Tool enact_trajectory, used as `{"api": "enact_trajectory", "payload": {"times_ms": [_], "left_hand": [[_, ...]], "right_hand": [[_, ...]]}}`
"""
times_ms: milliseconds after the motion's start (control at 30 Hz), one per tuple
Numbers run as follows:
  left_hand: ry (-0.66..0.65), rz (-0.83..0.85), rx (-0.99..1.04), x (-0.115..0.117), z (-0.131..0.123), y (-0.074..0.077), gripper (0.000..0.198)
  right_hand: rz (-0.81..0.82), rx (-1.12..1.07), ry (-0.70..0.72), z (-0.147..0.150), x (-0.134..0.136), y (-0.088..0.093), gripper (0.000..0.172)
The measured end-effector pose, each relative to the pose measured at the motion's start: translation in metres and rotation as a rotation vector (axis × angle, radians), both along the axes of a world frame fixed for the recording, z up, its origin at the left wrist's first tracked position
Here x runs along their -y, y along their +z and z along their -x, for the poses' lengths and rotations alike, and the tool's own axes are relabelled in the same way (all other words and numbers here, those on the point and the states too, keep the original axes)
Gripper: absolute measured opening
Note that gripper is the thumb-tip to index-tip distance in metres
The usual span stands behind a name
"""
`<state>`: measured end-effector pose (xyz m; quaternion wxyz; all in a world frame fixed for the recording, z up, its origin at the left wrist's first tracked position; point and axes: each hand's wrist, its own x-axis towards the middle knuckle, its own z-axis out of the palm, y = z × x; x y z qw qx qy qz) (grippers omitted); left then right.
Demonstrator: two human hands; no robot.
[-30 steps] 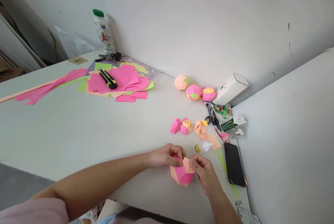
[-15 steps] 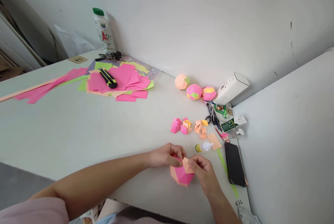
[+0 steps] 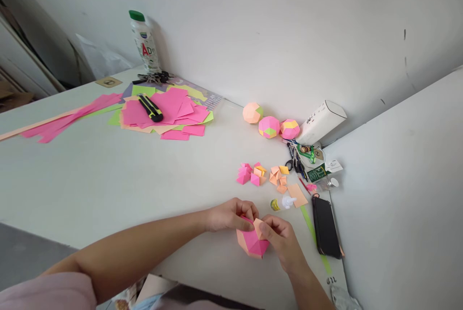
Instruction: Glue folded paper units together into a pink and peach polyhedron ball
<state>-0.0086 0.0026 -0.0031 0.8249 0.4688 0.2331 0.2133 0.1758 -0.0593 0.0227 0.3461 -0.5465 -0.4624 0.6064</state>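
Note:
A pink and peach folded-paper ball is held close to the table's front edge. My left hand grips its upper left, thumb on the paper and fingers curled at the rim. My right hand pinches a peach paper flap at the ball's upper right, thumb pressed on it. The inner side of the ball is hidden from me. Just beyond my hands lies a small glue bottle. Folded pink paper pieces and peach ones sit behind it.
Three finished-looking paper balls stand along the wall beside a white box. Scissors and a black pouch lie at the right. A utility knife rests on paper sheets at the left, near a bottle.
My right thumb has shifted slightly to the left over the peach flap. My left hand and the ball stay almost in place.

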Motion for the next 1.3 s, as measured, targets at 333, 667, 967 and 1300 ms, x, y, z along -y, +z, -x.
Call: {"api": "enact_trajectory", "payload": {"times_ms": [333,667,967,1300], "left_hand": [[-0.003,-0.003,0.016,-0.001,0.001,-0.002,0.016],[-0.007,-0.004,0.012,-0.001,0.001,-0.002,0.016],[0.02,-0.03,0.041,0.0,0.0,0.001,0.016],[0.131,0.198,0.214,0.001,-0.003,-0.003,0.034]], "right_hand": [[-0.018,-0.001,-0.052,0.001,0.002,-0.007,0.034],[-0.003,-0.005,-0.044,0.003,0.001,-0.004,0.036],[-0.002,-0.009,-0.076,0.004,-0.001,0.003,0.035],[-0.146,-0.196,-0.086,0.001,0.002,0.002,0.03]]}}
